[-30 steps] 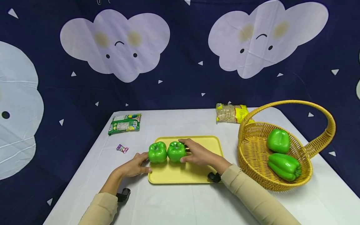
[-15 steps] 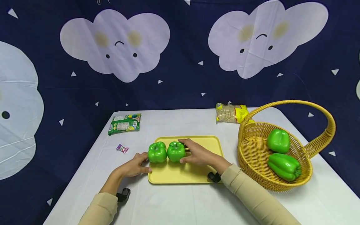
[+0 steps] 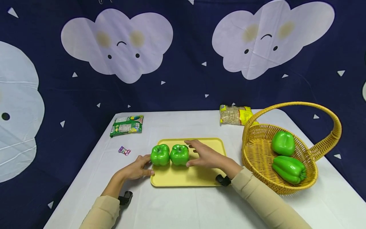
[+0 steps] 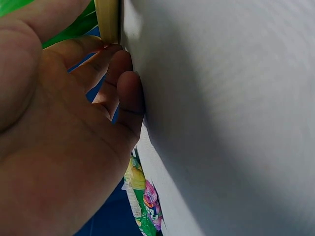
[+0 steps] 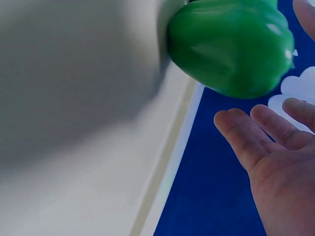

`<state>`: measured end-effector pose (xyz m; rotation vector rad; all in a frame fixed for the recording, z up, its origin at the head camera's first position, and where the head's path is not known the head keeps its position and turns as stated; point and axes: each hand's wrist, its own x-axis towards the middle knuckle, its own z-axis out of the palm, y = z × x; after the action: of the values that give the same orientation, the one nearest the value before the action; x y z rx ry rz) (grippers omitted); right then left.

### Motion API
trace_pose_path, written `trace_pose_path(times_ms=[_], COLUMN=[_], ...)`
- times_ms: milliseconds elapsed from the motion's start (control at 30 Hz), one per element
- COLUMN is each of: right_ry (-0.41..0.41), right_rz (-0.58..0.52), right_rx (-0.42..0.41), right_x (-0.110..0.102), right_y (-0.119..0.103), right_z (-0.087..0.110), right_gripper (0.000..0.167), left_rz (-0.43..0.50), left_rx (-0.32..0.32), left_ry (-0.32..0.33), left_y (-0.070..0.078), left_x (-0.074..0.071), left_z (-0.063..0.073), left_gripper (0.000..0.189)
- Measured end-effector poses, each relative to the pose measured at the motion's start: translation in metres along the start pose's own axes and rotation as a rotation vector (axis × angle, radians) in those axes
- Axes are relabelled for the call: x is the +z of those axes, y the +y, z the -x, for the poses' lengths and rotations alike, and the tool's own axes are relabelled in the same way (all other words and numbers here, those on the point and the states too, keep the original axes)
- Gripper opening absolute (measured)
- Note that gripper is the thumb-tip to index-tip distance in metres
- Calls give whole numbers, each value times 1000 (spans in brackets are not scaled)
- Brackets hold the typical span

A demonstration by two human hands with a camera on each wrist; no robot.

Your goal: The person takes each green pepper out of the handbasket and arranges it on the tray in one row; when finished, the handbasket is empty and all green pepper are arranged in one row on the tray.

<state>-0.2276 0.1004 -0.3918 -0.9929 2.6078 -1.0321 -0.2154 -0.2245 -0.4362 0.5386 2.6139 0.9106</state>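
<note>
Mid-frame, right hand (image 3: 207, 156), fingers spread, and left hand (image 3: 136, 169), fingers relaxed, flank two peppers (image 3: 160, 155); a careless knock could roll them.

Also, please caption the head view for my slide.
Left hand and right hand flank two green peppers on a yellow tray, beside a wicker basket holding two more.

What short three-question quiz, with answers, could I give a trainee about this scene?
1. How many peppers are in the basket?
2. True or false: the right hand holds nothing.
3. Fill in the blank: The other two peppers sit side by side on a yellow ____.

Key:
1. Two.
2. True; its fingers are open beside a pepper.
3. Tray.
</note>
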Motion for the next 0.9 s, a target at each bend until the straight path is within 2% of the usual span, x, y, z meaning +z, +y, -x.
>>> trace_pose_path(times_ms=[267, 900], right_ry=[51, 214], right_rz=[53, 183], right_rx=[-55, -31], right_x=[-17, -68], right_y=[-7, -23], right_z=[16, 62], right_gripper=[79, 74], left_rz=[4, 9], left_rx=[-6, -38], left_ry=[-1, -5], left_y=[0, -1], left_x=[0, 0], left_z=[1, 0], left_gripper=[73, 74])
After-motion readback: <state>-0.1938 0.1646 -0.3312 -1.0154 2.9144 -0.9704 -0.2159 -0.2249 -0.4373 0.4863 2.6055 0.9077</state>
